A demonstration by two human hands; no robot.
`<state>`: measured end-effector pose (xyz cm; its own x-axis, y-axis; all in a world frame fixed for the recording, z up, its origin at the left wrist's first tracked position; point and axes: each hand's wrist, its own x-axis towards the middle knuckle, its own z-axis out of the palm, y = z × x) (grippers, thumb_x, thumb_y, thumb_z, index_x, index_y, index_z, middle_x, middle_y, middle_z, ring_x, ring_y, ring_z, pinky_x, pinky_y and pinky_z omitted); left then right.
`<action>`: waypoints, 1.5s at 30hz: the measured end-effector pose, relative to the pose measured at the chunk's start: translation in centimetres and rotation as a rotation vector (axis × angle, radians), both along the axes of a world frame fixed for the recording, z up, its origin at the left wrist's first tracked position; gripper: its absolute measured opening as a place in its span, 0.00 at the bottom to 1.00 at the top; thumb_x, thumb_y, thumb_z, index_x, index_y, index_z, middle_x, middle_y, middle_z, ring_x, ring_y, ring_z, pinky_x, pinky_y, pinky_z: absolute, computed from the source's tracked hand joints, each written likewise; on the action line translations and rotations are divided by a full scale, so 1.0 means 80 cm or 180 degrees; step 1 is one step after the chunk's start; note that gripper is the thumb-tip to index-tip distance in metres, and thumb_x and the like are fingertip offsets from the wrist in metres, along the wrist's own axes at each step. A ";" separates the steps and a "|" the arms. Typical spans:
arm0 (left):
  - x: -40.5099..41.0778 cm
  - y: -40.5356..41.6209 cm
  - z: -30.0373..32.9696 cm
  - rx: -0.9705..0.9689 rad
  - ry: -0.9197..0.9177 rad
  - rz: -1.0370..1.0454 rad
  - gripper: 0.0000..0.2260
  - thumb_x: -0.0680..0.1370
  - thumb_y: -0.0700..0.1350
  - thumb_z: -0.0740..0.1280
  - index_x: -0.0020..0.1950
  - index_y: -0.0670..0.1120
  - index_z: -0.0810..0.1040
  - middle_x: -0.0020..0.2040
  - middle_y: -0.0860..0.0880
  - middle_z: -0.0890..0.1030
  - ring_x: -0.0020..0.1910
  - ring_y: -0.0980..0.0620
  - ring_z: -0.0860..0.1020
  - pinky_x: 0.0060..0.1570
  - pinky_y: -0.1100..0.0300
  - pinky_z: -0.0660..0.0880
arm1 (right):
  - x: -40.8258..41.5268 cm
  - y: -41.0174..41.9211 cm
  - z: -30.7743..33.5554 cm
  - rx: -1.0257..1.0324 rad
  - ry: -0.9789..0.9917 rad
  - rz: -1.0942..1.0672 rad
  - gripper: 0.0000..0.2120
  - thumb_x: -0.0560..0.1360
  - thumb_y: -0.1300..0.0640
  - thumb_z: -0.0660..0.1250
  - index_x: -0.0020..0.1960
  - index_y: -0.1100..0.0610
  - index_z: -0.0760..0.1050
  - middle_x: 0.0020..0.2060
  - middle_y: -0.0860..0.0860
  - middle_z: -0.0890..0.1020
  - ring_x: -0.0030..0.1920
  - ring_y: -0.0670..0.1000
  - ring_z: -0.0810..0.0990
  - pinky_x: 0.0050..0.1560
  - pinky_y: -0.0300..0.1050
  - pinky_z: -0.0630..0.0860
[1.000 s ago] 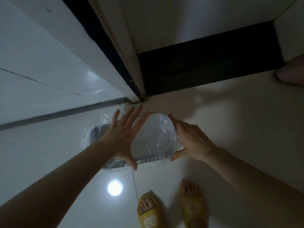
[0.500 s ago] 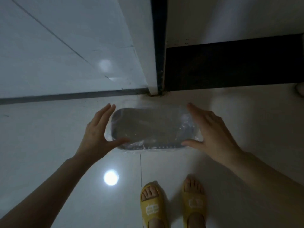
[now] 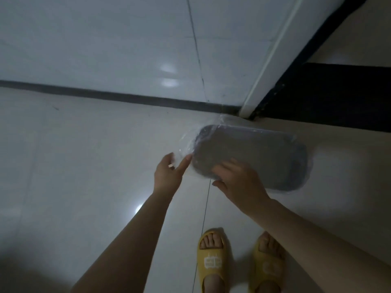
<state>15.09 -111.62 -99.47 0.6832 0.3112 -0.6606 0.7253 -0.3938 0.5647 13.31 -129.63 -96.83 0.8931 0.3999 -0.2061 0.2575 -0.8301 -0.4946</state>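
Observation:
A grey oblong tray (image 3: 260, 157) wrapped in clear plastic film (image 3: 190, 144) hangs flat above the floor. My right hand (image 3: 239, 180) grips the tray's near left end, with fingers on top and the thumb below the edge. My left hand (image 3: 169, 172) is just left of the tray and pinches the loose end of the film that sticks out there. The light is dim and the film's edges are hard to trace.
Glossy white floor tiles (image 3: 84, 187) lie below, crossed by a dark strip (image 3: 105, 95). A white door frame (image 3: 264, 70) and a black threshold (image 3: 330, 98) stand at the upper right. My feet in yellow slippers (image 3: 211, 261) are at the bottom.
My right hand shifted from the tray's right end to its near left end. My left hand left the tray's edge and took the loose film. The view swung left.

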 end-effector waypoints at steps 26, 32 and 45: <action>-0.031 0.019 -0.069 -0.1480 0.0235 0.1421 0.09 0.72 0.38 0.70 0.50 0.45 0.76 0.44 0.44 0.83 0.41 0.49 0.83 0.35 0.62 0.80 | -0.010 0.004 -0.037 -0.0161 -0.1055 0.0532 0.12 0.64 0.67 0.72 0.28 0.58 0.71 0.27 0.54 0.74 0.29 0.56 0.71 0.31 0.47 0.69; -0.008 0.046 -0.031 -0.1533 0.0114 0.1052 0.27 0.69 0.45 0.73 0.66 0.47 0.69 0.64 0.42 0.75 0.57 0.47 0.77 0.56 0.53 0.73 | -0.004 -0.016 -0.006 0.0183 -0.0370 0.0416 0.11 0.62 0.53 0.77 0.41 0.55 0.79 0.39 0.55 0.79 0.39 0.56 0.76 0.41 0.44 0.71; 0.052 -0.061 0.013 0.1159 -0.1334 -0.4201 0.65 0.54 0.64 0.76 0.69 0.56 0.28 0.77 0.43 0.39 0.75 0.42 0.39 0.68 0.45 0.33 | 0.045 -0.097 0.000 -0.1143 0.0770 -0.0057 0.71 0.47 0.31 0.75 0.70 0.47 0.29 0.75 0.55 0.42 0.74 0.58 0.44 0.72 0.62 0.46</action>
<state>19.23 -116.48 -98.45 0.7218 -0.5885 -0.3642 -0.4710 -0.8033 0.3645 16.95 -137.43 -96.79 0.8081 0.2494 -0.5336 0.1535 -0.9638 -0.2180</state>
